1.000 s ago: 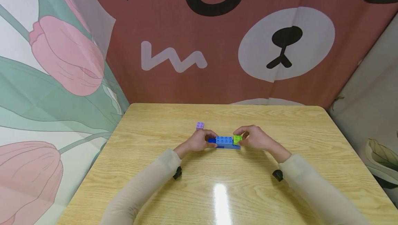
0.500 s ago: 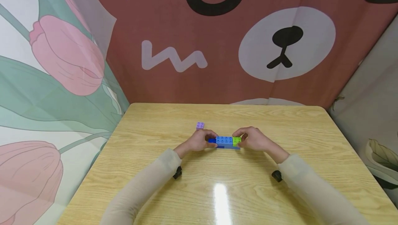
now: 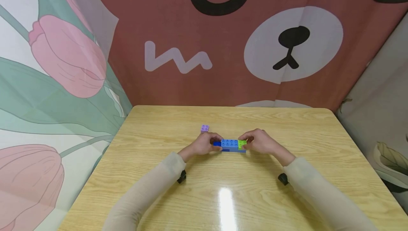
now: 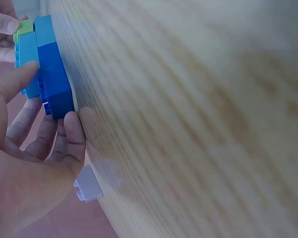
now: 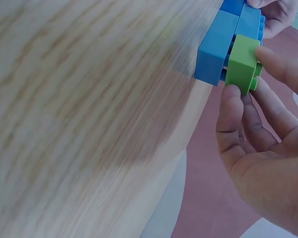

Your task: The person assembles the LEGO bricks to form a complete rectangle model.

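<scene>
A low row of toy building bricks lies on the table. Its bottom layer has a dark blue brick (image 4: 55, 79) at the left and a lighter blue brick (image 5: 216, 47) at the right. On top, across the middle, sits another light blue brick (image 3: 229, 142). My left hand (image 3: 202, 144) grips the row's left end, thumb on the near side and fingers behind. With my right hand (image 3: 262, 141) I pinch a small lime green brick (image 5: 242, 58) at the row's right end. In the right wrist view, studs show in a narrow gap under the green brick.
A loose light purple brick (image 3: 205, 128) lies behind my left hand. The wooden table (image 3: 255, 202) reaches back to a hanging cloth (image 3: 223, 93) with a printed bear face. Dark wrist gear (image 3: 283, 179) hangs under the right sleeve.
The green brick has moved slightly left and down, up against the top light blue brick, with my right hand following. My left hand has stayed in place.
</scene>
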The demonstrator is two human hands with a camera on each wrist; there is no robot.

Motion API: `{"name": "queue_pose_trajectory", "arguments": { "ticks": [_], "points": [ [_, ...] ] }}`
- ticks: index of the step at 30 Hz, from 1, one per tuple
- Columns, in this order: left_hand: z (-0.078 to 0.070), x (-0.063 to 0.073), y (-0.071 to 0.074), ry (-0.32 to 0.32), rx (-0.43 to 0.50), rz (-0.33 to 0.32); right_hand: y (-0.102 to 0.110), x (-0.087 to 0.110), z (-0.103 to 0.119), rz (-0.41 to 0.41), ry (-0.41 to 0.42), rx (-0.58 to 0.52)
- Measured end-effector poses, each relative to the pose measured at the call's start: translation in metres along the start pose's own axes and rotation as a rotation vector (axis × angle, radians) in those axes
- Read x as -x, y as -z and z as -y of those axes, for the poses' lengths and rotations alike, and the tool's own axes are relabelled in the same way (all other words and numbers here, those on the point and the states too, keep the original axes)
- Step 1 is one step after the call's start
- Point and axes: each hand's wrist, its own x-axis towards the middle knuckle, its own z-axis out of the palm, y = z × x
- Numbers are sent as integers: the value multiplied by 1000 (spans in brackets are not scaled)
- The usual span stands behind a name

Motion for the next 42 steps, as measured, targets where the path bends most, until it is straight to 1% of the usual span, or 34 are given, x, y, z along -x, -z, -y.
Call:
{"name": "queue_pose_trajectory", "arguments": {
  "ticks": [10, 16, 30, 42],
  "points": [
    [1, 0, 0, -1, -7, 3, 8, -2, 1, 57, 31, -1],
    [-1, 1, 0, -11, -11, -3, 7, -2, 4, 50, 21, -2],
    [1, 0, -1, -15, -30, 2, 2, -3, 1, 36, 37, 4],
    [0, 1, -2, -18, -25, 1, 3, -2, 0, 51, 36, -17]
  ]
}}
